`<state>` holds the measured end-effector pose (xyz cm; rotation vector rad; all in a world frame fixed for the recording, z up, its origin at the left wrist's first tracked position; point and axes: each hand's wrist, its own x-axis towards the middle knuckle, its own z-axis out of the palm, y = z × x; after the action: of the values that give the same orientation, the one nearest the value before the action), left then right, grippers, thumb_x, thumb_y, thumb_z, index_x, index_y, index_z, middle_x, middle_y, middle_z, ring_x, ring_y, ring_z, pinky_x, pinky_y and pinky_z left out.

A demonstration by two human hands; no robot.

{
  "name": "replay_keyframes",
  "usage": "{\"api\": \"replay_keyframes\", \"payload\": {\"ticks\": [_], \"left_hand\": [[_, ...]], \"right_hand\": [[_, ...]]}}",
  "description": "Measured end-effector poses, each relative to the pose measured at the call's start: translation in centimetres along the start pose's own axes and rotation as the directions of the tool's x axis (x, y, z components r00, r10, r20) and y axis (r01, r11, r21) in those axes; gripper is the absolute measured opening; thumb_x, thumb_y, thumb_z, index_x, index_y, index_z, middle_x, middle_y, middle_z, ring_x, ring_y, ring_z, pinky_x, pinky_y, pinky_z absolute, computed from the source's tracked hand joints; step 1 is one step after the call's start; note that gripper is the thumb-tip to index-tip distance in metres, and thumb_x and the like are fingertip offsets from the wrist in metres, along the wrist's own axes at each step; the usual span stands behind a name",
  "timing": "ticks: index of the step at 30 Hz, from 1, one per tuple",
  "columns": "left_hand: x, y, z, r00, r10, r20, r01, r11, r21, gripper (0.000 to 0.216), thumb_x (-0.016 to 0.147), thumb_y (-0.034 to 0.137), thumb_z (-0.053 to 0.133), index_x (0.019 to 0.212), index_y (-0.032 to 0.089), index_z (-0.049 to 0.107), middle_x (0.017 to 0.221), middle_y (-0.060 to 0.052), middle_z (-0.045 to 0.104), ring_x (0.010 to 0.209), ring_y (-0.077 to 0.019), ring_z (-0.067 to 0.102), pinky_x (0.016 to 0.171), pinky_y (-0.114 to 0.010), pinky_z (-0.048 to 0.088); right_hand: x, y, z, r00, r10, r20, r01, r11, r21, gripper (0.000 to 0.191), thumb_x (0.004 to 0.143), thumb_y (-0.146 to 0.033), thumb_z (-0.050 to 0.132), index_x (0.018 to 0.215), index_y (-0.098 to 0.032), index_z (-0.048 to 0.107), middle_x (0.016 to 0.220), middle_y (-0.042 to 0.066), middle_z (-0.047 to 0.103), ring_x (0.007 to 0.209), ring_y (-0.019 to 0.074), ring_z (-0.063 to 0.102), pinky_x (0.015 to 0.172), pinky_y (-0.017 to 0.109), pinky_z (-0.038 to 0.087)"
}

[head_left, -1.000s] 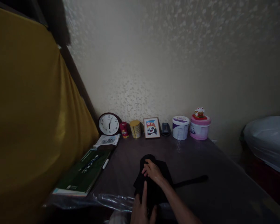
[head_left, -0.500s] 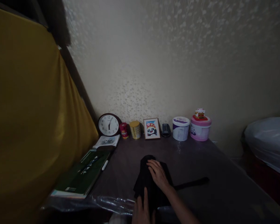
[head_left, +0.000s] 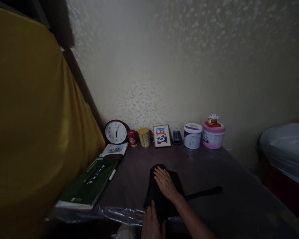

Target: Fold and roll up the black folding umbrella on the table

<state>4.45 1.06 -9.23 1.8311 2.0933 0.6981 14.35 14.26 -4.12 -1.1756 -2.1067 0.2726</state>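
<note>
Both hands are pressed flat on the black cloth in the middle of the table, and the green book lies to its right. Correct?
Not quite. The head view shows the right hand and left hand on the black cloth, but the green book lies to its left, by the yellow fabric.

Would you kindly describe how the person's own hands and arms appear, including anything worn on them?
Both are bare. The right hand shows no glove, ring or watch, and its forearm has no sleeve. The left hand is also ungloved; its arm is out of frame. The dim light hides finer detail.
</note>
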Motion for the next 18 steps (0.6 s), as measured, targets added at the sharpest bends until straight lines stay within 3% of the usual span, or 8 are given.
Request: {"api": "replay_keyframes", "payload": {"ticks": [5, 8, 13, 18], "left_hand": [[-0.3, -0.5, 0.1, 0.997, 0.063, -0.054, -0.064, 0.998, -0.011, 0.056, 0.077, 0.023, 0.038, 0.128, 0.000, 0.034, 0.128, -0.022, 0.044, 0.122, -0.0291, 0.039, 0.100, -0.039, 0.032], [-0.3, -0.8, -0.1, 0.989, 0.120, -0.081, -0.122, 0.992, -0.012, 0.052, 0.078, 0.022, 0.037, 0.126, 0.003, 0.034, 0.126, -0.020, 0.044, 0.119, -0.0265, 0.041, 0.099, -0.038, 0.034], [0.2, -1.7, -1.1, 0.978, 0.206, -0.021, -0.207, 0.966, -0.154, 0.045, 0.075, 0.024, 0.042, 0.117, 0.008, 0.037, 0.116, -0.017, 0.047, 0.113, -0.0235, 0.045, 0.096, -0.038, 0.037], [0.9, -2.6, -3.8, 0.976, 0.194, 0.099, -0.152, 0.930, -0.334, 0.047, 0.062, 0.027, 0.054, 0.106, 0.011, 0.046, 0.104, -0.012, 0.054, 0.101, -0.0238, 0.052, 0.091, -0.040, 0.042]], "right_hand": [[-1.9, -2.1, -0.4, 0.992, -0.100, 0.080, 0.098, 0.994, 0.039, 0.030, 0.090, -0.023, 0.035, 0.105, -0.021, 0.061, 0.112, 0.003, 0.062, 0.121, 0.0162, 0.041, 0.107, 0.042, 0.020], [-3.4, -3.5, -0.8, 0.979, -0.159, 0.129, 0.151, 0.986, 0.066, 0.031, 0.091, -0.021, 0.033, 0.097, -0.023, 0.063, 0.100, 0.000, 0.066, 0.117, 0.0138, 0.043, 0.108, 0.040, 0.018], [-6.2, -5.4, -1.0, 0.975, -0.165, 0.148, 0.150, 0.983, 0.109, 0.028, 0.090, -0.019, 0.034, 0.093, -0.022, 0.062, 0.094, -0.001, 0.065, 0.112, 0.0121, 0.045, 0.108, 0.035, 0.017], [-7.3, -6.1, -0.8, 0.982, -0.133, 0.137, 0.120, 0.988, 0.099, 0.029, 0.090, -0.019, 0.033, 0.096, -0.022, 0.061, 0.098, 0.000, 0.064, 0.115, 0.0127, 0.043, 0.108, 0.035, 0.017]]}}
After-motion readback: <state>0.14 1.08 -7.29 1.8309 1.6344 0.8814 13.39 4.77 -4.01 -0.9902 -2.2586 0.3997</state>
